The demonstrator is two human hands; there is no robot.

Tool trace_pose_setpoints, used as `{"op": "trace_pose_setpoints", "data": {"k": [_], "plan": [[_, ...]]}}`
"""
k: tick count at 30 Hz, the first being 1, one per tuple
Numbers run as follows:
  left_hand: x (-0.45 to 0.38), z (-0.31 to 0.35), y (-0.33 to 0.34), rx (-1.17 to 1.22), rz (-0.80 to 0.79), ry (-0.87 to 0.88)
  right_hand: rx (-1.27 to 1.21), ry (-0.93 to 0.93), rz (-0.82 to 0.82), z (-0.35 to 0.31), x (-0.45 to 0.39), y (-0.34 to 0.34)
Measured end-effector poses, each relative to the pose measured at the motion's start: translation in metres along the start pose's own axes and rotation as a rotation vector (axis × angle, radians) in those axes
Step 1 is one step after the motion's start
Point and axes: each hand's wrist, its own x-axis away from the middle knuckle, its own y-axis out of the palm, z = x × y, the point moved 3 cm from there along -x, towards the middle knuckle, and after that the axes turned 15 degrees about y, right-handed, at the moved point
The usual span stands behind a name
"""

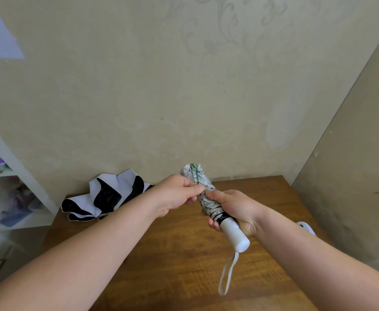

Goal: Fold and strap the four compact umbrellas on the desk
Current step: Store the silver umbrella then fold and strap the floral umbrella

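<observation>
Held above the desk (184, 254), the umbrella (208, 198) looks light, its cloth soft and slippery, so the right hand (235, 209) clenches the stiff shaft just above the handle while the left hand's (175, 194) fingers (197, 189) pinch the strap between both hands.

Unfolded umbrella (104, 196) crowds desk's (184, 254) far-left corner.

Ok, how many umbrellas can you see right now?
2 for certain. The bamboo-print umbrella is held above the desk; the black and white umbrella lies loose at the desk's back left. A white object behind the right arm may be another.
</observation>
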Motion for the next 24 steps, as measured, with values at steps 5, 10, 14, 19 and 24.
{"op": "trace_pose_setpoints", "data": {"k": [5,10,14,19,24], "plan": [[0.003,-0.004,0.002,0.094,-0.023,-0.017,0.084,-0.15,0.062,0.001,-0.001,-0.001],[0.006,-0.008,0.011,0.262,0.015,0.018,0.054,-0.16,0.088,0.004,-0.004,-0.001],[0.01,-0.01,0.016,0.304,0.054,0.048,0.042,-0.174,0.077,0.008,-0.006,-0.003],[0.016,-0.006,0.019,0.512,0.1,0.025,-0.031,-0.142,0.069,0.008,-0.001,-0.005],[0.016,-0.004,0.021,0.75,-0.001,-0.064,-0.096,-0.138,0.001,0.008,0.003,0.002]]}}
